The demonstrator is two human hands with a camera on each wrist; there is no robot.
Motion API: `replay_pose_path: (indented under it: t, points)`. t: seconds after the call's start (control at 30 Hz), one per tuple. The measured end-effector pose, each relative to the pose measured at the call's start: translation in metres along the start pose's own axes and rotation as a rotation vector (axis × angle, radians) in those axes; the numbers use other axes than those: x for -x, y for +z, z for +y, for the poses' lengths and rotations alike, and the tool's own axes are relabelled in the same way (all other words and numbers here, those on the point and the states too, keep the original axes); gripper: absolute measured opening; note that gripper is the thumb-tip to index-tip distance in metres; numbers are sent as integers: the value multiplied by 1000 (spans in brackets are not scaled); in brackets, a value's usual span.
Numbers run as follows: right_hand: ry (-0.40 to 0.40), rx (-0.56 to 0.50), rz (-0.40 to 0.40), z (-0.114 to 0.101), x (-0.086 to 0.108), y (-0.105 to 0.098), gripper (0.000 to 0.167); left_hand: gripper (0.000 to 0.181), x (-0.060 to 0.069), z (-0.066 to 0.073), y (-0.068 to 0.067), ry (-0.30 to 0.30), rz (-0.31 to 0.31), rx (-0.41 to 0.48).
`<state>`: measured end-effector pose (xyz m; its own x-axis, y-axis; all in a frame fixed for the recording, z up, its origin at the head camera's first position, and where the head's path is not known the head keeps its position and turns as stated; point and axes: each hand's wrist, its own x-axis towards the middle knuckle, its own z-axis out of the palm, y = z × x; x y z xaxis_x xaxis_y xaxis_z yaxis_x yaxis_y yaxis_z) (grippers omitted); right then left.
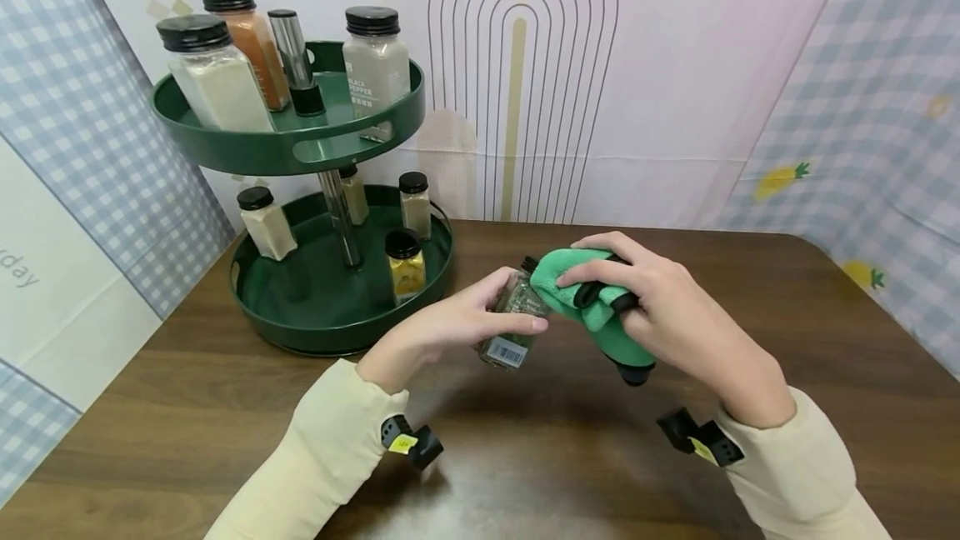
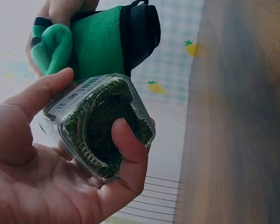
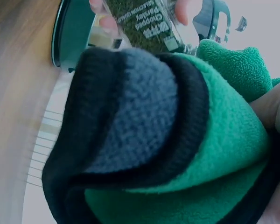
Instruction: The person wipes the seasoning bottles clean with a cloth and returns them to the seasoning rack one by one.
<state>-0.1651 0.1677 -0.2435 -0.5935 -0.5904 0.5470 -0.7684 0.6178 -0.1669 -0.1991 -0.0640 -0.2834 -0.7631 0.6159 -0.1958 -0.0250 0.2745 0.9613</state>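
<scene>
My left hand (image 1: 457, 319) grips a clear square jar of chopped parsley (image 1: 517, 302), tilted above the table. Its thumb lies along one side of the jar, and a finger curls over the base (image 2: 107, 126) in the left wrist view. Dark green flakes fill the jar, whose "Chopped Parsley" label (image 3: 151, 23) shows in the right wrist view. A green cloth with black edging (image 1: 562, 277) is bunched in my right hand (image 1: 660, 294). One fold lies against the jar's upper end, partly hiding the dark top. The cloth's lower end hangs down.
On the left stands a two-tier dark green rack (image 1: 337, 336). Its upper tier (image 1: 225, 148) holds black-lidded jars and a silver grinder (image 1: 292, 57); several smaller jars, including a yellow one (image 1: 407, 273), stand below. Patterned cloth (image 1: 675, 107) hangs behind the wooden table (image 1: 570, 473).
</scene>
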Motion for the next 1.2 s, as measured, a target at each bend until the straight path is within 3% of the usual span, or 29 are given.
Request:
replay_pose_path:
  t: [0.2, 0.43, 0.6, 0.77, 0.93, 1.2]
  points:
    - [42, 53, -33, 4, -1, -2, 61, 44, 3, 3, -4, -30, 13, 27]
    - [159, 133, -154, 10, -2, 2, 49, 44, 11, 14, -1, 58, -32, 2]
    - [161, 152, -58, 7, 2, -5, 57, 45, 13, 16, -1, 42, 25, -70]
    - [108, 81, 52, 0, 2, -9, 72, 48, 10, 11, -3, 20, 58, -132]
    - [-14, 18, 24, -5, 0, -1, 71, 44, 6, 6, -1, 52, 32, -162]
    - [-37, 28, 23, -4, 1, 1, 67, 43, 6, 5, -1, 17, -10, -107]
